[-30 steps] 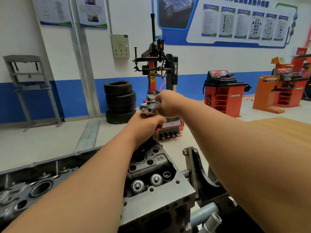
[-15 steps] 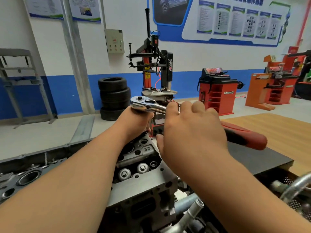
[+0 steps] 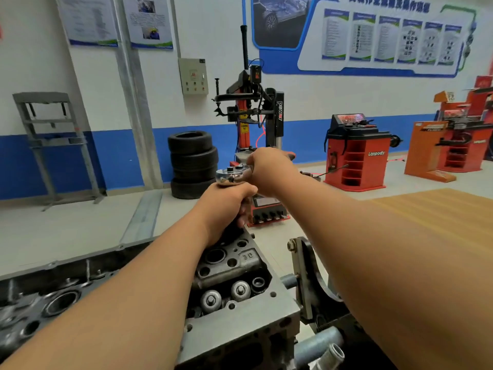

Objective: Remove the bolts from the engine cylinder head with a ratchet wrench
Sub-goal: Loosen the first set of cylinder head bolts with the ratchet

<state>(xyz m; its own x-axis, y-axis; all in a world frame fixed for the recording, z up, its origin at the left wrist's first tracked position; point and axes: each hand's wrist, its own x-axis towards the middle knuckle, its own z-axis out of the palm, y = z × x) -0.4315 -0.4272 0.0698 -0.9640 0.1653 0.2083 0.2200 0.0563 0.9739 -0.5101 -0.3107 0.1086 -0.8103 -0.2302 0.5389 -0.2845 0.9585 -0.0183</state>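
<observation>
1. Wrench (image 3: 232, 178). The chrome round head lies flat, raised above the far end of the engine block. The handle runs off toward 2 o'clock and is covered by your fist, with a red tip showing past your knuckles.

2. Your right hand (image 3: 269, 166). It is just beside the chrome head, at its 2 o'clock. The fingers are clenched round the wrench handle and the arm is stretched out long.

3. Your left hand (image 3: 228, 202). It is at 6 o'clock of the chrome head, with the top of the fist touching its underside. The fingers are wrapped tight round the upright part of the wrench that drops from the head. That part is hidden inside the fist.

4. Cylinder head (image 3: 240, 324). This grey metal block runs from the 9 o'clock edge of your view to the lower centre. Its far end sits under your left wrist. The bolt under the wrench is hidden by that hand.

5. Two round silver caps (image 3: 210, 300). They lie side by side in a recess near the block's right end.

6. Bracket (image 3: 301, 273). It is upright, just beside the block at its 3 o'clock.

7. Stack of tyres (image 3: 193, 166). It stands against the wall, at 10 o'clock of your hands.

8. Tyre machine (image 3: 253, 113). It stands behind your hands at 12 o'clock.

9. Red cabinet (image 3: 354, 156). It is marked "Lanpody" and stands at 2 o'clock.

10. Wooden surface (image 3: 440, 209). It lies at 3 o'clock, beyond your right forearm.
</observation>
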